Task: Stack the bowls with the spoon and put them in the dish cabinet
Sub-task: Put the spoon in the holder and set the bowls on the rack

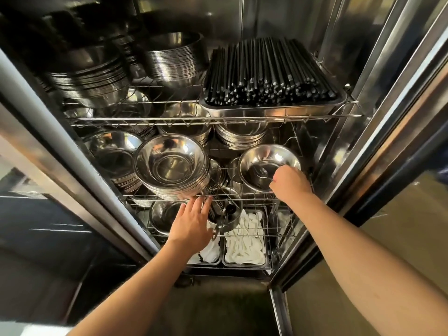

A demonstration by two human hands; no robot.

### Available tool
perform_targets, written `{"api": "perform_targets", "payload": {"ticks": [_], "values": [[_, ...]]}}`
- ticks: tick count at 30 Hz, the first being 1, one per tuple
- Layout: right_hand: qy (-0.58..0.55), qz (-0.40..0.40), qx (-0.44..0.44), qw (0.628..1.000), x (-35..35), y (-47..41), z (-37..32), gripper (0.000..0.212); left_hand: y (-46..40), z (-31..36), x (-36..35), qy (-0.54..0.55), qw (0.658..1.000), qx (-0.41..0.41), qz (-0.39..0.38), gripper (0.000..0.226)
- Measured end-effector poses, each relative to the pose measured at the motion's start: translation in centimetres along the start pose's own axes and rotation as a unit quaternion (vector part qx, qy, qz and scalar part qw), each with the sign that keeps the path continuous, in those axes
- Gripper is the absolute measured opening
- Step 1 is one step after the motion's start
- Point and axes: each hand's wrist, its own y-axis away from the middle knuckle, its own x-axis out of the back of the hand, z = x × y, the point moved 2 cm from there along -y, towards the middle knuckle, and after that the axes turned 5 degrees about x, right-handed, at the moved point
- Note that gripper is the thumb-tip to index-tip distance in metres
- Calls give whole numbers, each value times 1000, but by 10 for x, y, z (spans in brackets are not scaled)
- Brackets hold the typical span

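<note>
The open steel dish cabinet has wire shelves (242, 118). My right hand (291, 184) grips the near rim of a steel bowl (266, 156), tilted over the right side of the middle shelf. A spoon (260, 173) lies inside that bowl, its handle running toward my fingers. Left of it stands a tall stack of steel bowls (171, 163) on the same shelf. My left hand (192, 221) is spread with fingers apart and holds nothing. Its fingertips sit at the front wire of the middle shelf, just below that stack.
A tray of black chopsticks (271, 76) and more bowl stacks (175, 59) fill the upper shelf. Below my left hand sits a bowl with utensils (225, 214), beside trays of white cloths (244, 243). Cabinet doors (392, 93) stand open on both sides.
</note>
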Motion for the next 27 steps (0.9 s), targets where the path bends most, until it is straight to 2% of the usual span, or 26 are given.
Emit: {"api": "perform_targets", "payload": {"ticks": [4,10,14,17,27], "values": [[-26,17,14,999,4,17,-4,33,0,1,-1,20,1000,7,-13,94],[-110,19,57,992,4,59,-14,16,-2,-1,1,31,1000,3,-5,93],[-192,-24,49,980,-13,83,-16,11,-2,-3,1,26,1000,-1,6,93],[-189,-61,46,979,-35,92,-15,8,-3,-3,-1,15,1000,-4,0,93],[-213,-135,-32,967,-112,56,-19,20,-1,-1,4,64,998,15,-19,94]]}}
